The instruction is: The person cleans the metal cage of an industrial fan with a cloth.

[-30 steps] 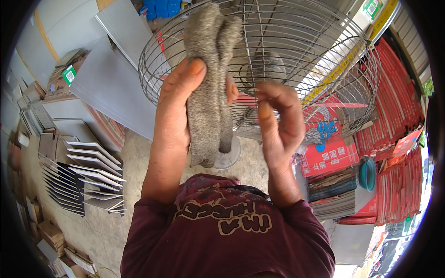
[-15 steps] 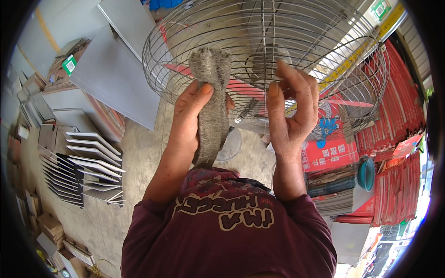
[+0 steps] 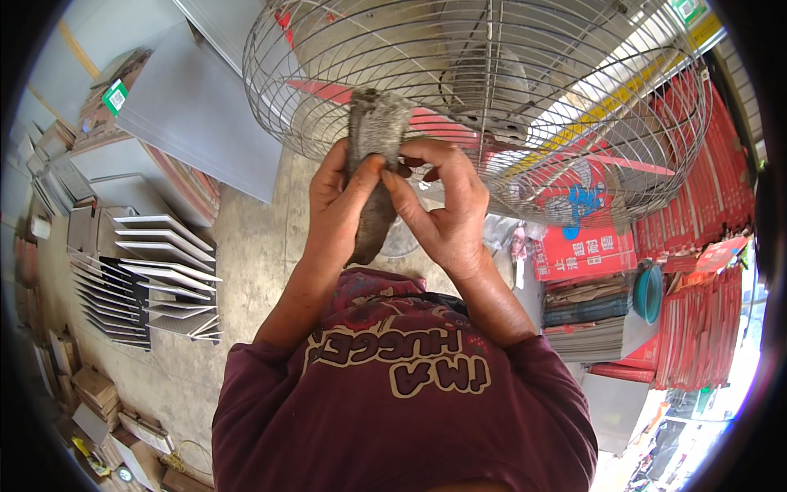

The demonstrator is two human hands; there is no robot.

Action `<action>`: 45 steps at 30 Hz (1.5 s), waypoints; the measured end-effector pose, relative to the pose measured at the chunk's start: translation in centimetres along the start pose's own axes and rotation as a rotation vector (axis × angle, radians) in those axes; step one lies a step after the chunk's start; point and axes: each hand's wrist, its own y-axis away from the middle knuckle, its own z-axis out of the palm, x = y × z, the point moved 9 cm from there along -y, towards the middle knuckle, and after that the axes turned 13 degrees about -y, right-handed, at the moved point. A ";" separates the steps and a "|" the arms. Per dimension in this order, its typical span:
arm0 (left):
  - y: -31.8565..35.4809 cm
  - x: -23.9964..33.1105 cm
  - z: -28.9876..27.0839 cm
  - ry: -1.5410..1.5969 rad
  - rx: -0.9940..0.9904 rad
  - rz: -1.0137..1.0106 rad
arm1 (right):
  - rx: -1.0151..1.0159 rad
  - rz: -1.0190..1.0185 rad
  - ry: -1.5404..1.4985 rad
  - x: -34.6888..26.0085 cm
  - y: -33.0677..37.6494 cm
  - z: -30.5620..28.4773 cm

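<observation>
My left hand (image 3: 336,201) grips a long strip of fuzzy grey cloth (image 3: 379,123) held up in front of my chest. It looks folded and worn, and its lower end hangs toward my shirt. The fingers of my right hand (image 3: 447,209) close on the cloth's right edge, thumb tip beside my left thumb. Some of those fingertips are hidden behind the cloth. Just beyond my hands stands a large fan with a round wire guard (image 3: 489,49). Inside the guard are red blades (image 3: 631,161).
At the left, a rack of tile samples (image 3: 168,271) stands on the concrete floor (image 3: 270,238), below big grey panels (image 3: 205,107). Stacks of red boxes (image 3: 697,328) line the right side, along with a teal basin (image 3: 648,293). Smaller boxes (image 3: 94,389) lie at the lower left.
My right hand has come left from beside the fan guard and now pinches the cloth with the left. The cloth has turned slightly, and the view has shifted a little.
</observation>
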 end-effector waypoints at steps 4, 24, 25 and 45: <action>0.5 0.0 -1.8 -0.014 0.043 -0.015 | -0.073 0.063 -0.031 0.5 0.8 1.5; -1.3 0.3 0.6 -0.387 -0.122 0.121 | 0.209 0.107 -0.283 2.6 2.9 -0.1; -1.2 -0.6 -0.2 -0.344 -0.113 0.051 | 0.177 0.129 -0.251 2.8 2.8 0.4; -1.3 -0.8 3.4 -0.431 -0.230 0.117 | 0.261 0.100 -0.351 3.0 4.2 -2.2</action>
